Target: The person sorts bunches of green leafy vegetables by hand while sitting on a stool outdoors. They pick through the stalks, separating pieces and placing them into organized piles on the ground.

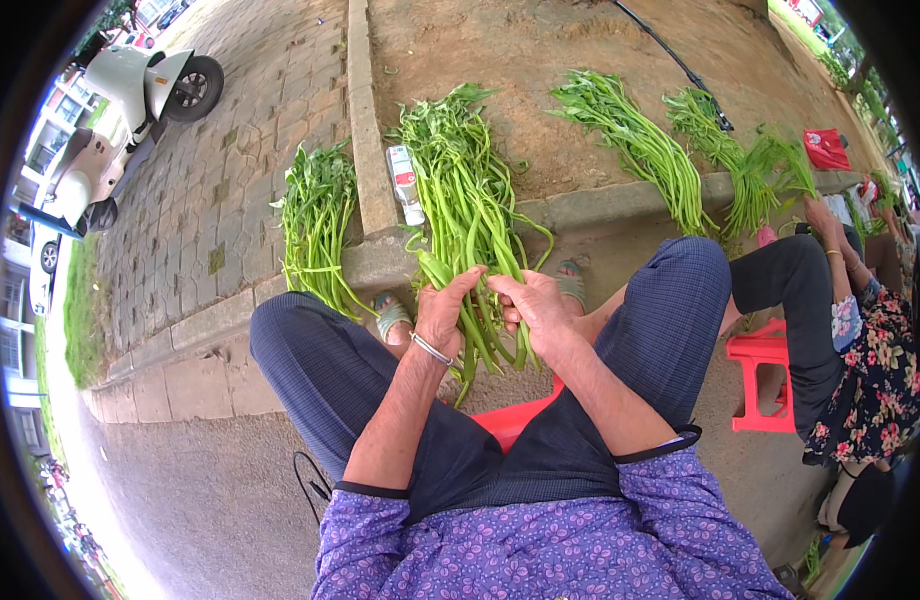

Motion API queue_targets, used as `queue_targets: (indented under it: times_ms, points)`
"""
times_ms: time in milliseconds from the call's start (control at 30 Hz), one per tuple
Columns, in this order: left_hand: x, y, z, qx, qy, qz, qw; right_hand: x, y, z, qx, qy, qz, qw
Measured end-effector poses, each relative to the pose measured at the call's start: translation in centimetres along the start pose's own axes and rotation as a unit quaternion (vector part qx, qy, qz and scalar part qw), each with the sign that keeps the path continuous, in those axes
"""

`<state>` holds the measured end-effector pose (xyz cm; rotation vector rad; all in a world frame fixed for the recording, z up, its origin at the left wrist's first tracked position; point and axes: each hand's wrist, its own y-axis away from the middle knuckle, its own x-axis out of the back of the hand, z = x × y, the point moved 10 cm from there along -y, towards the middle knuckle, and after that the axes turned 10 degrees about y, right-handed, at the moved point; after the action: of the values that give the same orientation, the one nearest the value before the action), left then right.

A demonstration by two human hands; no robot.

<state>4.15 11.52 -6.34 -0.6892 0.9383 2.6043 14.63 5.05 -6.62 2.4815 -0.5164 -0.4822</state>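
Between my knees, my left hand (443,318) is closed round long leafy green stalks (472,330), whose lower ends hang below the fingers. My right hand (540,312) grips the same bunch from the other side, thumb and fingers pinched on the stems, close to the left. Just beyond both hands, a large heap of leafy greens (455,165) lies over the kerb, leaves pointing away from me. A clear plastic bottle (408,190) with a red and white label lies along its left side. Another bundle of greens (318,220) rests on the paving farther left.
More greens (640,145) lie along the kerb (570,208) to the right. A person in a floral top (875,375) sits there beside a red plastic stool (762,375), handling greens. A red bag (826,149) lies beyond. A white scooter (120,100) stands far left.
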Motion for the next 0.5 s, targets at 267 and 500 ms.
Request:
queue_targets:
  times_ms: [267,500]
  points:
    - [-0.5,0.2,0.2,0.018,-0.011,-0.042,0.999,-1.6,1.4,-3.3,0.094,0.096,-0.035,0.990]
    - [-0.9,0.6,1.6,0.029,0.040,-0.068,0.996,2.5,0.3,-4.7,0.092,0.040,0.061,0.993]
